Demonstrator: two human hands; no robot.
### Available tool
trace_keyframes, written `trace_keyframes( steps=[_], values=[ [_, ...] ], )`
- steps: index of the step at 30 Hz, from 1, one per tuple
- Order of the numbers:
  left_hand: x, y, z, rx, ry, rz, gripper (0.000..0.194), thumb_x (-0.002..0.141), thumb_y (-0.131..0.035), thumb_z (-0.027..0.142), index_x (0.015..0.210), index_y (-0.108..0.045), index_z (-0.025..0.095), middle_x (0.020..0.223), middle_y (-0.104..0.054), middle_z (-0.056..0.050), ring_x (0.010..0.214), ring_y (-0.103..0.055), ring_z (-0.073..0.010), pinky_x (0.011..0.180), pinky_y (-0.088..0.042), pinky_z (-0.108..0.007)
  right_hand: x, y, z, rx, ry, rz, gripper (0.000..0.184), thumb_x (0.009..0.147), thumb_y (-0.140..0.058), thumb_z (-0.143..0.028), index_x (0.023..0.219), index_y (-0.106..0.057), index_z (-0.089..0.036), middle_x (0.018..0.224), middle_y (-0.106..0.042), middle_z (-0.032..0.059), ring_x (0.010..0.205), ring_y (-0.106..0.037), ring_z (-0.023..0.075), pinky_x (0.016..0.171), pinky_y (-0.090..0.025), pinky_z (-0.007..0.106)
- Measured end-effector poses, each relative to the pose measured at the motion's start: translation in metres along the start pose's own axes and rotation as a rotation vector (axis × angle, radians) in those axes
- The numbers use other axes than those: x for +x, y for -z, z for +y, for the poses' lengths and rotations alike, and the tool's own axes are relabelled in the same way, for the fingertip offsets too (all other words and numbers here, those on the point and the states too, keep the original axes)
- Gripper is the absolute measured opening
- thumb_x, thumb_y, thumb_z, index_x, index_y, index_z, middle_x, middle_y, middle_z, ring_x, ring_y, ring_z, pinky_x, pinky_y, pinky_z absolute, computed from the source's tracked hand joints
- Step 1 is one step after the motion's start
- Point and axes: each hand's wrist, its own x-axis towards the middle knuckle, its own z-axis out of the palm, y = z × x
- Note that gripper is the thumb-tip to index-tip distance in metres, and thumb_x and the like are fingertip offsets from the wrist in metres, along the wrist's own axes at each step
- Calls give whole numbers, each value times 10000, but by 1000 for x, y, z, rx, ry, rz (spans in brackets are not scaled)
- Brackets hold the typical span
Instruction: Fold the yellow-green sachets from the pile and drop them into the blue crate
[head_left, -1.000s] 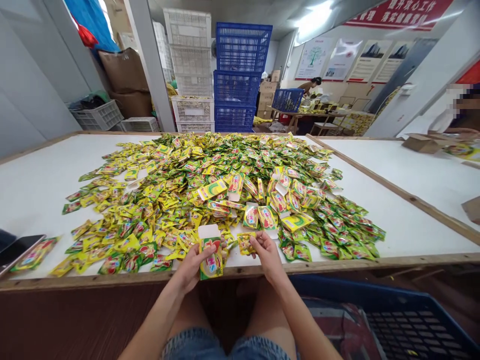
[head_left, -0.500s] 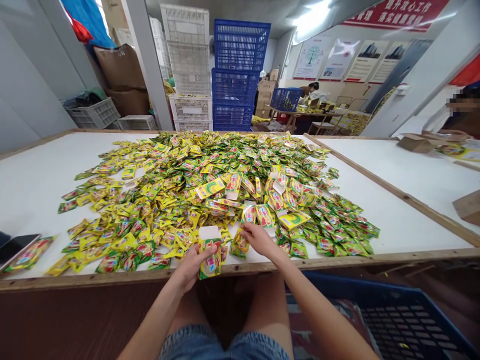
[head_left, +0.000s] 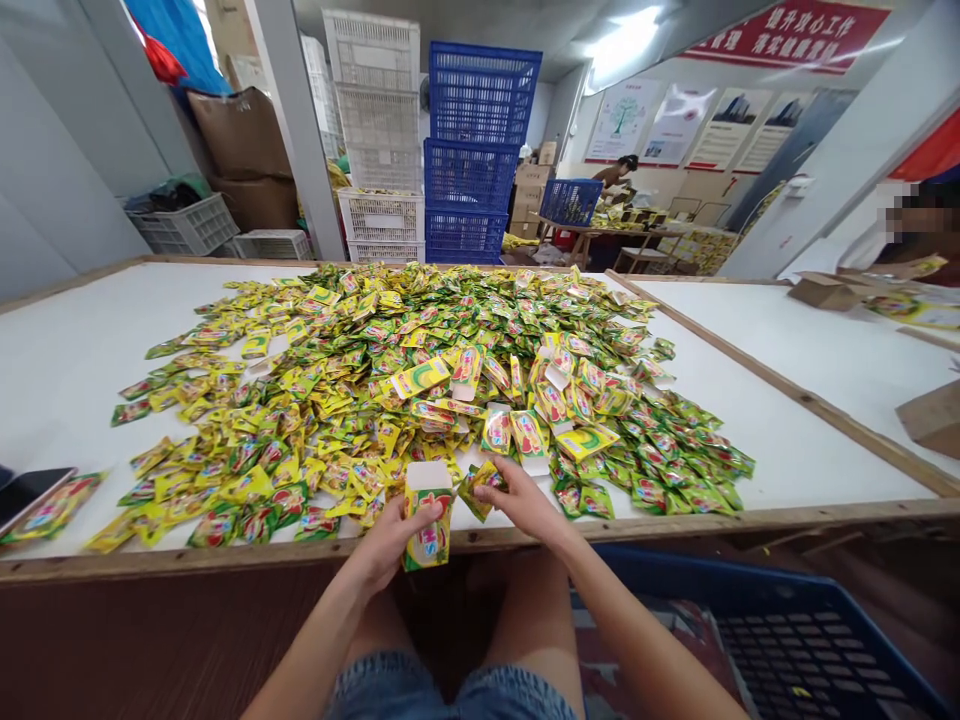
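My left hand (head_left: 396, 535) is closed around a small yellow-and-green candy box (head_left: 430, 520), upright at the table's front edge with its white top flap raised. Just to the right, my right hand (head_left: 517, 497) pinches yellow-and-green candy sachets (head_left: 480, 488), held close to the box; how many cannot be made out. Beyond both hands spreads a big heap of yellow and green sachets (head_left: 360, 380). Several small boxes lie on it, among them a yellow box (head_left: 420, 377) and a box with an open white end (head_left: 529, 437).
A wooden rim (head_left: 247, 560) edges the white table (head_left: 67, 380), and a wooden strip (head_left: 787, 385) divides it at right. A phone (head_left: 34, 490) lies at far left. Below right is a blue crate (head_left: 817, 640). Stacked crates (head_left: 480, 100) stand behind; two other people are in the background.
My right hand has drawn the sachets slightly down and toward me. The box in my left hand has shifted a little to the right and lower.
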Motion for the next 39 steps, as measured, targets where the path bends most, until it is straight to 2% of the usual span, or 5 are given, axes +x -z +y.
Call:
trace_keyframes(
  steps=[18,24,29,33,39],
  values=[
    [-9,-16,-8,-345,-91,117,381,681,-712,243,1051,-637,188,1122,-648,-77,904,-652,-230,786,-521,-323,-14,-37,-14,808,-283,766,301,682,-660,-444,823,-616,-181,770,-650,25,648,-607,161,531,-513,274],
    [-7,-35,-14,-276,-106,138,436,636,-742,293,1030,-645,134,1011,-690,-106,841,-665,-235,765,-519,-324,-16,-58,-28,876,-251,523,326,737,-604,-452,920,-594,-181,927,-659,57,829,-627,206,654,-542,323],
    [-2,-34,-22,-193,-156,179,432,627,-740,321,995,-638,117,943,-703,-107,871,-652,-237,785,-498,-322,-17,-63,-27,838,-203,550,318,689,-689,-322,941,-574,-165,906,-669,39,836,-625,183,781,-507,347],
    [3,-24,-20,-23,-167,180,370,643,-724,342,921,-625,119,809,-707,-83,734,-659,-196,711,-498,-298,-14,-37,-33,732,-123,561,312,705,-673,-296,976,-581,-171,922,-666,37,846,-617,182,797,-495,353],
    [12,-26,-3,207,-64,-39,329,616,-737,340,809,-596,115,616,-643,-19,528,-587,-130,544,-460,-244,-2,8,-68,154,196,158,186,778,-559,-184,948,-632,-206,899,-654,32,850,-597,175,767,-476,309]
  ],
)
